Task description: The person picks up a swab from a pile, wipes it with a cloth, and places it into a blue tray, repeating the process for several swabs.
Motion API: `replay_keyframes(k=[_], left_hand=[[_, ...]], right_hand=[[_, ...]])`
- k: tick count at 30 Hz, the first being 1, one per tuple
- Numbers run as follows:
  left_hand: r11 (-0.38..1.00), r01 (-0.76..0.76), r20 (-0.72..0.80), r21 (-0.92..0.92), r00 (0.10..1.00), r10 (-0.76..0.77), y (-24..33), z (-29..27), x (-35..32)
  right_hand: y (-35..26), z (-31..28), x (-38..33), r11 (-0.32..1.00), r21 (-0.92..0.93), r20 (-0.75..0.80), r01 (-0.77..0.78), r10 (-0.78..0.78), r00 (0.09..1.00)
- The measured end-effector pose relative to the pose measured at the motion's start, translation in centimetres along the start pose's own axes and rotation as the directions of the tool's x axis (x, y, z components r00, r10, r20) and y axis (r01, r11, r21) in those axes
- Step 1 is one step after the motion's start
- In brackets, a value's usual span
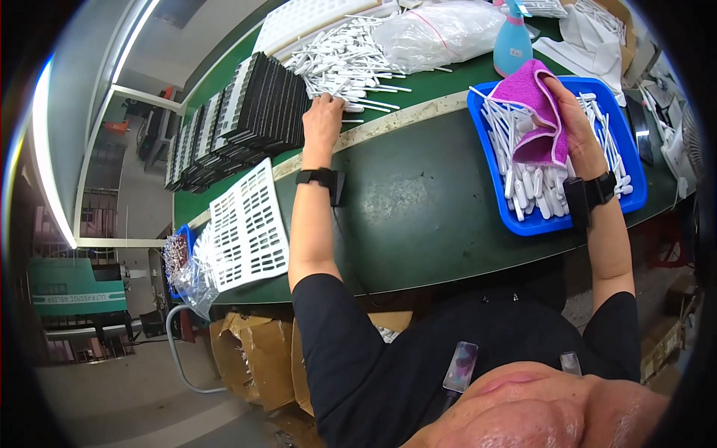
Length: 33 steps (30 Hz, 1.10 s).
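Note:
My right hand (581, 131) is closed on a purple cloth (529, 93) with a pale edge, which hangs over a blue tray (515, 224). Below it the tray holds many thin white plastic sticks (538, 190) with broad, rounded ends. My left hand (323, 123) is at the near edge of a loose pile of similar white sticks (343, 52), its fingers curled against them. What those fingertips grip, if anything, is hidden by the hand. Just left of that hand stands a row of stacked black slotted racks (269, 104).
A white slotted panel (250, 228) lies at the left table edge by a clear bag (196, 287). Toward the back are a filled plastic bag (441, 33), a blue spray bottle (513, 45) and a white cloth (586, 48). Cardboard boxes (261, 351) stand below the table.

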<state>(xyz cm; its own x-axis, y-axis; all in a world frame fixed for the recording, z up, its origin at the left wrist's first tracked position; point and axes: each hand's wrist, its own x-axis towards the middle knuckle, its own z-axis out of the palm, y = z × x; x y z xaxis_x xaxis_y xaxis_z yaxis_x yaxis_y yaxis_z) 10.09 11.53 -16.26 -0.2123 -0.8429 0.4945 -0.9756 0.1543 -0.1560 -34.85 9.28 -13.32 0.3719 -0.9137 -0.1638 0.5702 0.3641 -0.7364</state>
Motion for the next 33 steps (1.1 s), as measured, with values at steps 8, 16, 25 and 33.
replay_keyframes(k=[8, 16, 25, 33], left_hand=[[0.138, 0.459, 0.397, -0.878, 0.857, -0.328, 10.0, -4.1, 1.8], [0.213, 0.352, 0.326, -0.912, 0.934, -0.148, 15.1, -0.8, -0.8], [-0.347, 0.315, 0.411, -0.883, 0.876, -0.251, 18.2, -6.1, 4.1], [-0.294, 0.125, 0.228, -0.948, 0.909, -0.350, 23.3, -6.1, 5.6]], right_hand=[[-0.5, 0.4, -0.5, 0.999, 0.023, -0.076, 0.024, -0.022, 0.997], [0.1, 1.4, -0.4, 0.998, -0.017, -0.083, 0.056, -0.057, 0.995], [0.0, 2.6, -2.0, 0.945, -0.326, -0.024, -0.029, 0.022, 0.999], [1.3, 3.1, -2.2, 0.741, -0.671, 0.178, -0.038, 0.210, 0.961]])
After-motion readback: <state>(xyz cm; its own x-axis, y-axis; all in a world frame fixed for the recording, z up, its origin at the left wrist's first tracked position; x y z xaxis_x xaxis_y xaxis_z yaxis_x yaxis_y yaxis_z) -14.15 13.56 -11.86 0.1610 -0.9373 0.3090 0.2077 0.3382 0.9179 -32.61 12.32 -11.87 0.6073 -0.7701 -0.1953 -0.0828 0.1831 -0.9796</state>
